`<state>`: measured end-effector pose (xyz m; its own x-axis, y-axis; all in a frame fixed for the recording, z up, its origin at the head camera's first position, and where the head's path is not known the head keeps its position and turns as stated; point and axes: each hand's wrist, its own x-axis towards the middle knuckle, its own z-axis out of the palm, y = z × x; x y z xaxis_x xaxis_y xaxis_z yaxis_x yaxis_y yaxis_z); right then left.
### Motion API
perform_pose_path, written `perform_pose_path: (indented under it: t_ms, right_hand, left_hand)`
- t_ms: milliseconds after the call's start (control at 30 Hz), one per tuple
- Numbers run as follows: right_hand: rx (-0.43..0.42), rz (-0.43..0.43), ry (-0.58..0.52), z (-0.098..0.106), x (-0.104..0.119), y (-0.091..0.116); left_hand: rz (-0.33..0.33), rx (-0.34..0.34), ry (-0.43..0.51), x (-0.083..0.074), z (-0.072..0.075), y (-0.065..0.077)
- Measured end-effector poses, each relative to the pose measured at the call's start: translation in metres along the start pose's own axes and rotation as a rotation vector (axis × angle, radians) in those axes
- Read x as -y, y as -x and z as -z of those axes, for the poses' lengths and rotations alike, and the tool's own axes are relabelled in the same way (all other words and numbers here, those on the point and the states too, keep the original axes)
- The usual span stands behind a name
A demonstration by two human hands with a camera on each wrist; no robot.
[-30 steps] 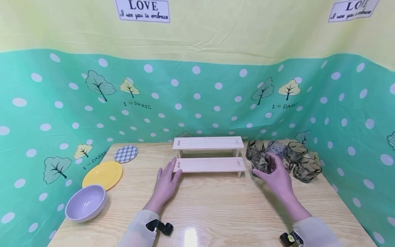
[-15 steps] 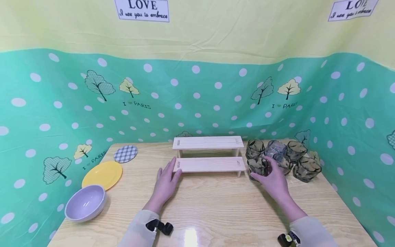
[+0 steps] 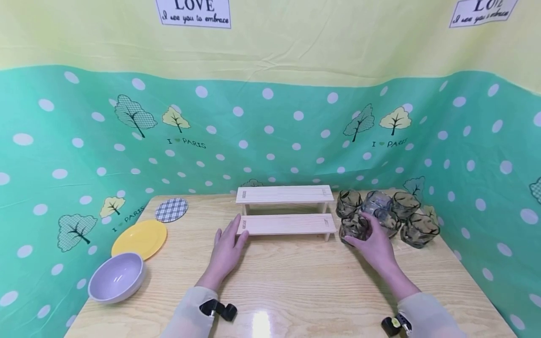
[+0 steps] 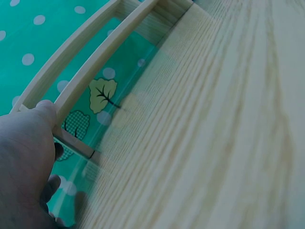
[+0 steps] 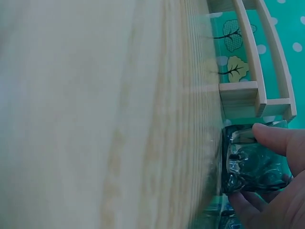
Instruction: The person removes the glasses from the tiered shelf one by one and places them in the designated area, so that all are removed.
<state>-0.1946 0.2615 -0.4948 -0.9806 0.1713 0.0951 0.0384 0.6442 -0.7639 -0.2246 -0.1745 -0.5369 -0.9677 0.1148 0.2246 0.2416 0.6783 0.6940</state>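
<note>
My right hand (image 3: pixel 377 249) holds a smoky, dark-tinted drinking glass (image 3: pixel 351 231), thumb on its left side and fingers on the right. The right wrist view shows this glass (image 5: pixel 255 162) upright, its base down at the tabletop, just beside the end of the shelf. A two-tier pale wooden shelf (image 3: pixel 287 224) stands at the middle back. At its left end rests my left hand (image 3: pixel 225 256), fingers extended along the side. In the left wrist view the left thumb (image 4: pixel 45 112) touches the front corner of the lower tier.
Several more tinted glasses (image 3: pixel 420 230) cluster right of and behind the held one. On the left lie a checked round mat (image 3: pixel 172 210), a yellow plate (image 3: pixel 139 239) and a lilac bowl (image 3: pixel 117 278). A polka-dot cloth (image 3: pixel 270 141) hangs around the wooden table (image 3: pixel 296 286).
My right hand has brought the glass slightly left and down in the head view, in front of the back-left glass. The left hand keeps its place at the shelf.
</note>
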Motion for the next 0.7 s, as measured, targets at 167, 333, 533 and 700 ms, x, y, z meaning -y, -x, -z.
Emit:
perform_pose_path:
  t_ms: [167,333,533,700]
  right_hand:
    - [0.025,0.034,0.01,0.0013,-0.0007,-0.0024]
    - [0.076,0.039,-0.004,0.0009,0.0005,0.0011]
    - [0.1,0.028,-0.031,0.0018,0.0028,0.0045]
    - [0.085,0.015,-0.03,0.0043,0.0055,0.0069]
  left_hand:
    - [-0.011,-0.013,0.002,0.0003,0.0,-0.0014]
    - [-0.002,-0.002,0.005,0.0001,0.0004,0.002]
    - [0.003,-0.004,0.004,-0.0015,0.0011,0.0057]
    - [-0.004,-0.002,0.001,-0.0025,0.0001,0.005]
